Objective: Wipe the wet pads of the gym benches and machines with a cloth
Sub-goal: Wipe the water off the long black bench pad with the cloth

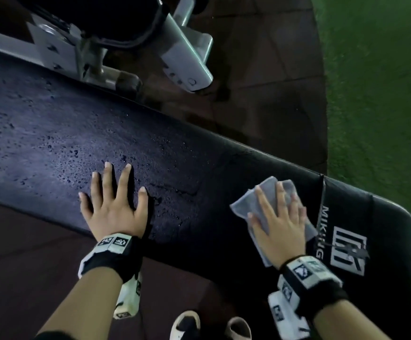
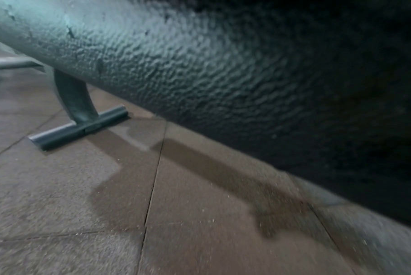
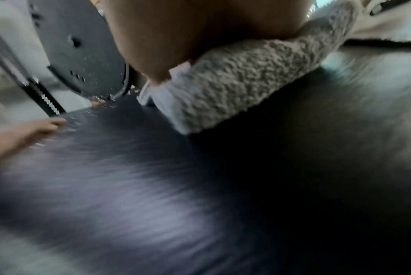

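Observation:
A long black bench pad [image 1: 52,133] runs from the left to the lower right, beaded with water drops on its left and middle; its right end looks darker and carries a white logo. My left hand [image 1: 113,200] lies flat on the wet middle, fingers spread. My right hand [image 1: 278,217] presses a folded grey cloth [image 1: 256,204] flat onto the pad near the logo end. In the right wrist view the cloth [image 3: 235,83] sits under my palm on the blurred pad [image 3: 129,186]. The left wrist view shows the pad's textured side [image 2: 223,74]; my left hand is out of that view.
A grey metal machine frame [image 1: 185,52] with a black roller pad stands behind the bench. Brown rubber floor tiles [image 2: 82,204] hold a wet patch, beside the bench's T-shaped foot [image 2: 82,126]. Green turf [image 1: 383,94] lies at right. My shoes [image 1: 187,325] stand below the bench.

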The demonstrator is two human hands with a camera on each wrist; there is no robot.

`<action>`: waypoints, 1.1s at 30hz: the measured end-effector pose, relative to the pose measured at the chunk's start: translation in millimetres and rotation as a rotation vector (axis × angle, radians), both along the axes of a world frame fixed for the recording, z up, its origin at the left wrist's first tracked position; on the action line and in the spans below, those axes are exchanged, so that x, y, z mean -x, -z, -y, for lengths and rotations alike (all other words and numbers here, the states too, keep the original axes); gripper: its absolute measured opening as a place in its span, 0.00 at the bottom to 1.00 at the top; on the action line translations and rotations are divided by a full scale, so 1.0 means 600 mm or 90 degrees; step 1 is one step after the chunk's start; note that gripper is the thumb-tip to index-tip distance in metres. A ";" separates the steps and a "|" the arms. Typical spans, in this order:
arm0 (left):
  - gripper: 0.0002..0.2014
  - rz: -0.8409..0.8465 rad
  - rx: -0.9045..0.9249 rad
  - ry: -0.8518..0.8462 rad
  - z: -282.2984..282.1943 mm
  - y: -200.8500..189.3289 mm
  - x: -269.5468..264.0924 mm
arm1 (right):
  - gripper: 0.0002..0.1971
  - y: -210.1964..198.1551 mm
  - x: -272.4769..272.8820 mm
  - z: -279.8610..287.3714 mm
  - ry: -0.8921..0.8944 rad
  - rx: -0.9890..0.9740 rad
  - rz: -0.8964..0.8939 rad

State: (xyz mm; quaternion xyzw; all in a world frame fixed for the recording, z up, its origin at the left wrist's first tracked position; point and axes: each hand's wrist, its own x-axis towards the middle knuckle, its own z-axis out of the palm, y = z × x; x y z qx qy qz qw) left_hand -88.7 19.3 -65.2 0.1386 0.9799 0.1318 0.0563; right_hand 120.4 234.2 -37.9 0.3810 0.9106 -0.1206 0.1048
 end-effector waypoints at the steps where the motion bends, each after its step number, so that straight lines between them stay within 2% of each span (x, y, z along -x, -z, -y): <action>1: 0.29 0.003 0.002 0.000 0.000 -0.001 -0.001 | 0.32 -0.002 0.005 0.029 -0.010 0.009 0.009; 4: 0.30 0.005 0.006 0.000 0.000 -0.003 -0.002 | 0.33 -0.005 0.045 0.083 -0.119 0.024 0.020; 6: 0.30 0.011 0.008 -0.001 -0.001 -0.005 -0.001 | 0.30 -0.002 0.090 0.075 -0.167 0.024 0.003; 10: 0.30 0.002 0.016 -0.004 -0.002 -0.005 0.000 | 0.27 0.013 0.180 -0.013 -0.195 0.014 -0.014; 13: 0.30 -0.004 0.022 -0.008 -0.003 -0.005 0.000 | 0.27 0.013 0.206 -0.108 -0.132 0.022 0.032; 15: 0.30 -0.003 0.024 -0.011 -0.004 -0.006 0.000 | 0.27 0.015 0.170 -0.156 -0.081 0.031 0.049; 18: 0.30 -0.004 0.028 -0.013 -0.006 -0.008 0.000 | 0.28 0.012 0.063 -0.168 -0.093 -0.009 0.014; 21: 0.30 0.001 0.031 -0.018 -0.006 -0.010 -0.002 | 0.27 0.005 -0.031 -0.112 -0.157 -0.014 0.000; 24: 0.31 0.008 0.033 -0.019 -0.006 -0.010 0.001 | 0.25 -0.001 -0.047 -0.026 -0.231 0.021 -0.021; 27: 0.31 0.014 0.039 -0.023 -0.007 -0.010 0.000 | 0.24 -0.004 0.006 0.036 -0.320 0.057 -0.053; 29: 0.31 0.014 0.040 -0.021 -0.007 -0.010 0.002 | 0.25 0.002 0.064 0.041 -0.366 0.054 -0.075; 31: 0.31 0.012 0.043 -0.016 -0.006 -0.009 0.003 | 0.27 0.013 0.127 0.018 -0.365 0.032 -0.082; 33: 0.31 0.009 0.046 -0.016 -0.005 -0.008 0.004 | 0.28 0.020 0.183 -0.025 -0.308 0.012 -0.086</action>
